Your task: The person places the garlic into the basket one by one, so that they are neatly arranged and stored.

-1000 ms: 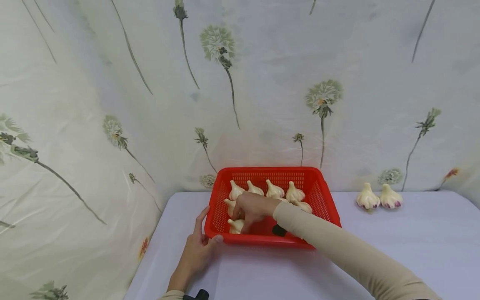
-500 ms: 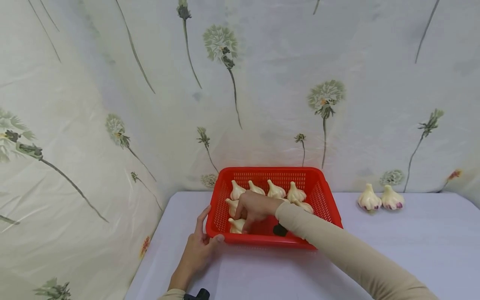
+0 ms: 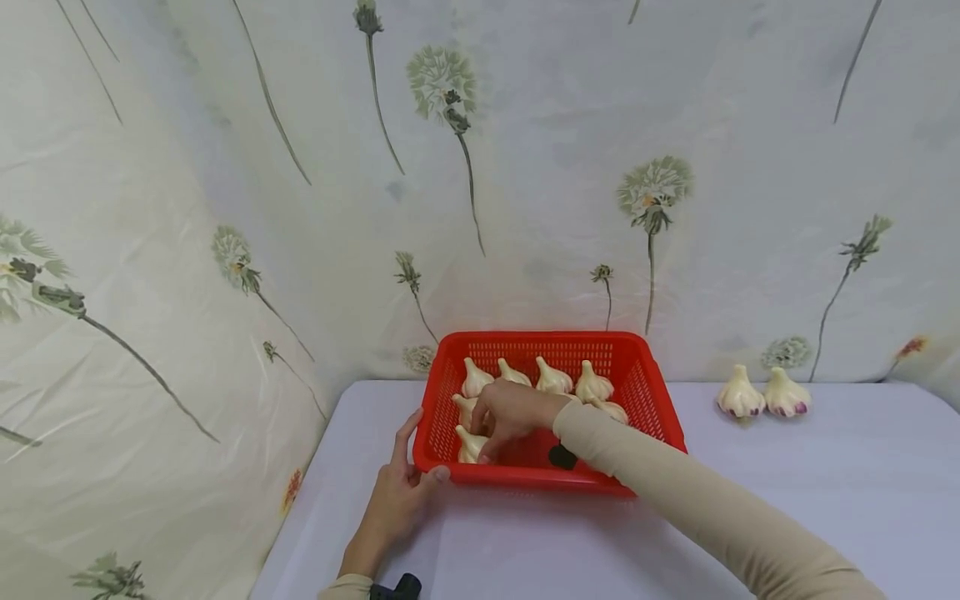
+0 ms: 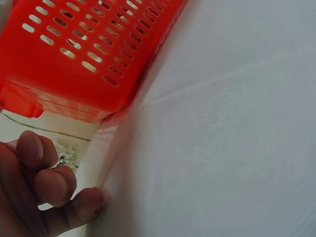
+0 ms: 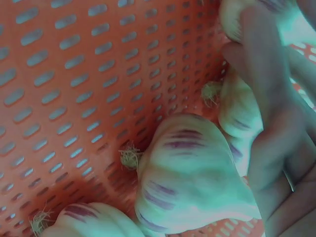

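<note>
In the head view my right hand point(image 3: 513, 415) reaches into the red plastic basket point(image 3: 528, 478), its fingers bent down on a garlic bulb point(image 3: 470, 446) in the front left corner. Its thumb and finger pinch a bulb point(image 5: 231, 22) at the upper right of the right wrist view; most of that bulb is covered. My left hand point(image 3: 401, 496) holds the basket's front left corner between thumb and index finger. Its other fingers point(image 4: 54, 185) are loosely bent below the basket in the left wrist view. Several more garlic bulbs point(image 3: 553, 379) stand in the basket's back row.
Two garlic bulbs, one at the left point(image 3: 740, 396) and one at the right point(image 3: 787, 396), sit side by side on the white table point(image 3: 810, 475), right of the basket. A flower-printed sheet point(image 3: 540, 208) hangs close behind the basket.
The bulb under my right fingers has tipped slightly, its neck now pointing more upward. My left hand keeps its place at the basket corner. The head view has shifted a little.
</note>
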`<state>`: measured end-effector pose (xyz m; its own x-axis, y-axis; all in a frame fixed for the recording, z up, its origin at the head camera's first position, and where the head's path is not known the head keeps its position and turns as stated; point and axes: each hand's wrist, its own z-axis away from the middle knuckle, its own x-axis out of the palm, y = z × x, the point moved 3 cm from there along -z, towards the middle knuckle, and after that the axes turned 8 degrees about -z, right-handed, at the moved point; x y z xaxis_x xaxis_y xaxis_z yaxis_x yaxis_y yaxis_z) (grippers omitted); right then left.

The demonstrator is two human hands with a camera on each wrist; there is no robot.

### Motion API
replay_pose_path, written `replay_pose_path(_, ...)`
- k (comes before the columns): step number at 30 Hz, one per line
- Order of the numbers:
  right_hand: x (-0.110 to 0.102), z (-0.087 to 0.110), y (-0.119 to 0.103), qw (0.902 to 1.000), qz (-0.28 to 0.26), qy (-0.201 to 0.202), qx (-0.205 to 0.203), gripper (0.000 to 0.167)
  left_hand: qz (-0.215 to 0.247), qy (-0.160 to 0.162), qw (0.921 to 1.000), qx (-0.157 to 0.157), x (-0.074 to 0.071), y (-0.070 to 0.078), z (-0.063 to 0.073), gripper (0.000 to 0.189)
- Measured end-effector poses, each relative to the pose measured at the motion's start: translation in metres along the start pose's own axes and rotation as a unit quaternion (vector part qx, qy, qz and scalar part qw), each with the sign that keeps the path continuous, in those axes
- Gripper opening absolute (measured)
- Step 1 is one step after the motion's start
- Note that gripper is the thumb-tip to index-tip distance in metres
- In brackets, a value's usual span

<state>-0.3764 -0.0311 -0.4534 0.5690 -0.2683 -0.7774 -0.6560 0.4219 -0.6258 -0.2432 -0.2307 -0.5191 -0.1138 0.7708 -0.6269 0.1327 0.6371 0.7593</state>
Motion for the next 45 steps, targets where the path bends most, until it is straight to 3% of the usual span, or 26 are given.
replay_pose_path(8,-0.007,0.008,0.001,1.0,0.005,0.002,0.003,0.041,0.002,0.003,1.0,0.007,-0.001,0.0,-0.001,0.086)
replay_pose_path(14,-0.024,0.027,0.001,0.9978,-0.063,0.02,0.0,0.039,0.009,0.001,0.9999,0.014,-0.002,-0.001,0.0,0.087)
replay_pose_path(21,-0.065,0.072,0.001,0.9906,-0.069,0.117,0.014,0.025,0.011,0.001,0.9998,0.018,0.0,0.002,-0.001,0.088)
replay_pose_path(25,-0.087,0.106,0.011,0.9824,-0.051,0.174,0.047,0.017,0.01,0.002,0.9999,0.013,0.001,0.0,-0.001,0.089)
replay_pose_path(29,-0.104,0.144,0.029,0.9712,0.008,0.224,0.082,0.016,0.005,0.007,0.9999,0.009,0.001,-0.001,0.0,0.088)
replay_pose_path(33,-0.113,0.187,0.051,0.957,0.022,0.26,0.128,0.02,0.001,0.01,0.9999,0.006,0.001,-0.001,0.002,0.088)
replay_pose_path(36,-0.116,0.219,0.067,0.9438,0.015,0.277,0.181,0.032,-0.001,0.009,1.0,0.003,0.001,0.0,0.003,0.088)
replay_pose_path(40,-0.118,0.261,0.089,0.9205,0.049,0.297,0.249,0.049,0.0,0.003,1.0,-0.001,0.001,0.002,0.003,0.088)
replay_pose_path(45,-0.116,0.301,0.113,0.8991,0.092,0.303,0.302,0.063,0.006,-0.003,0.9999,-0.009,0.003,0.003,0.002,0.087)
